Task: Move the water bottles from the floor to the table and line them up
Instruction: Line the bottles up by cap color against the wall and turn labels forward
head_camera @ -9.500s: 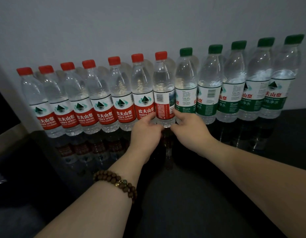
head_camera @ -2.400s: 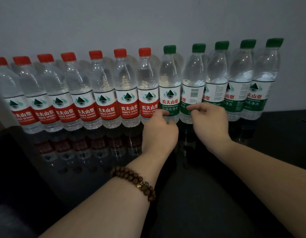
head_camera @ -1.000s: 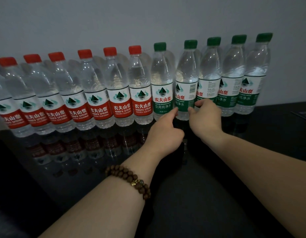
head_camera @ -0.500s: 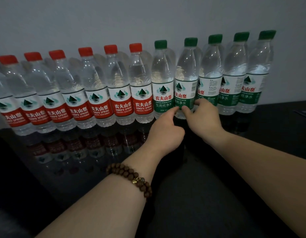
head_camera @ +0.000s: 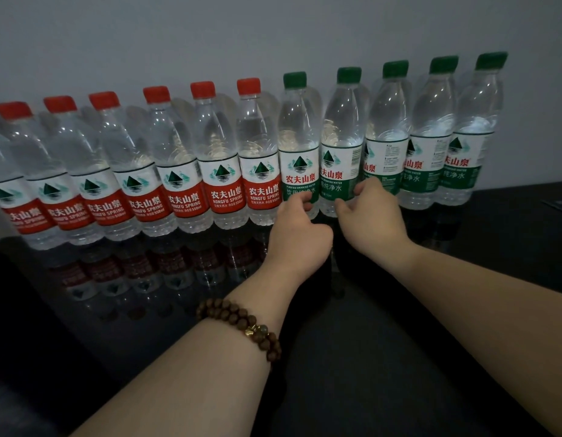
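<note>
A row of water bottles stands upright along the wall on a glossy black table (head_camera: 399, 357). Several red-capped, red-labelled bottles (head_camera: 222, 171) fill the left part and several green-capped, green-labelled bottles (head_camera: 431, 159) the right. My left hand (head_camera: 300, 231) has its fingers curled against the lower label of the first green-capped bottle (head_camera: 297, 146). Thumb on one side and fingers on the other, my right hand (head_camera: 372, 216) grips the lower part of the second green-capped bottle (head_camera: 341, 143). Both bottles' bases are hidden behind my hands.
The grey wall (head_camera: 273, 36) rises directly behind the row. A beaded bracelet (head_camera: 241, 323) sits on my left wrist. The table's left edge drops off into dark space (head_camera: 17, 310). A dark flat item (head_camera: 560, 205) lies at the far right.
The second green-capped bottle has been turned on the spot so more of its logo and red lettering faces me. Both hands stayed low at the two bottles.
</note>
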`<action>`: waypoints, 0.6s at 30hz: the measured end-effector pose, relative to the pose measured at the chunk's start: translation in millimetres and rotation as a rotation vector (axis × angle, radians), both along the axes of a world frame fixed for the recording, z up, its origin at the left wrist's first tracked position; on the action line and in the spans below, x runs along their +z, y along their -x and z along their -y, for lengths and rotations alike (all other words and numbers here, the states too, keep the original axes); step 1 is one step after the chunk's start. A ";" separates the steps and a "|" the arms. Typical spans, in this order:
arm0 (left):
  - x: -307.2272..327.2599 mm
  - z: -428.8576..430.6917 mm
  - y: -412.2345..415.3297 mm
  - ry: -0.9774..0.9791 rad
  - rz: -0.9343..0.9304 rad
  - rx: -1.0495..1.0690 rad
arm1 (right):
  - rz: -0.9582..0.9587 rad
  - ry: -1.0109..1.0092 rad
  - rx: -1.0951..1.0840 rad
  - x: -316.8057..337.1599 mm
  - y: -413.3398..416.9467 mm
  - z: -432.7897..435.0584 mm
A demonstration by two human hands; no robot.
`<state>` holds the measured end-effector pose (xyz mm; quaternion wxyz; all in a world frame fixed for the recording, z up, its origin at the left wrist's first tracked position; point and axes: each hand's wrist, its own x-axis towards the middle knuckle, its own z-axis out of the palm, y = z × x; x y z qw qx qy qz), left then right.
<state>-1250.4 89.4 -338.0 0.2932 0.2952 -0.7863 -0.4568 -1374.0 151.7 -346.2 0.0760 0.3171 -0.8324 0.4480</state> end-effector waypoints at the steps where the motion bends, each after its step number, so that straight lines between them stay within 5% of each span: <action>1: 0.2 -0.4 0.1 -0.003 -0.002 -0.001 | -0.024 -0.023 0.001 0.4 -2.9 -0.7; 13: -0.2 -0.1 0.0 -0.016 0.008 -0.004 | -0.081 -0.265 0.002 2.3 -0.4 2.6; 18: -1.9 2.4 1.9 -0.030 0.008 -0.020 | -0.027 -0.016 -0.007 2.1 7.5 3.4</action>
